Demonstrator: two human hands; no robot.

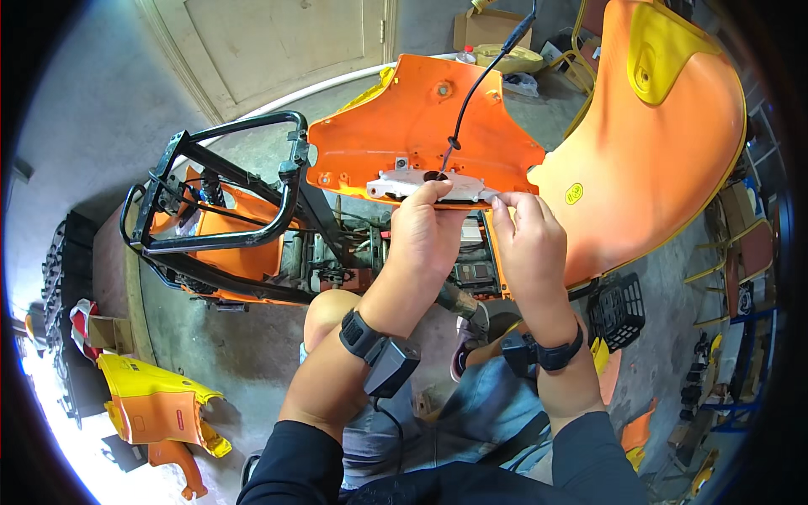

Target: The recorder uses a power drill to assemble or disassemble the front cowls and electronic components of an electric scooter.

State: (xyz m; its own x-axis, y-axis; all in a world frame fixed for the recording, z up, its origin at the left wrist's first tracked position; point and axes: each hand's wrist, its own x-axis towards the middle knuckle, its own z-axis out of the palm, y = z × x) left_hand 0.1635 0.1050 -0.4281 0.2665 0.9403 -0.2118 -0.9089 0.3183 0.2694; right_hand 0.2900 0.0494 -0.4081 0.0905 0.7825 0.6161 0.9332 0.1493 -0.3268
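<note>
Both hands pinch a grey metal bracket (425, 184) against the orange body panel (404, 126), left hand (425, 236) closed on its middle, right hand (528, 244) steadying its end, seemingly for alignment.
</note>
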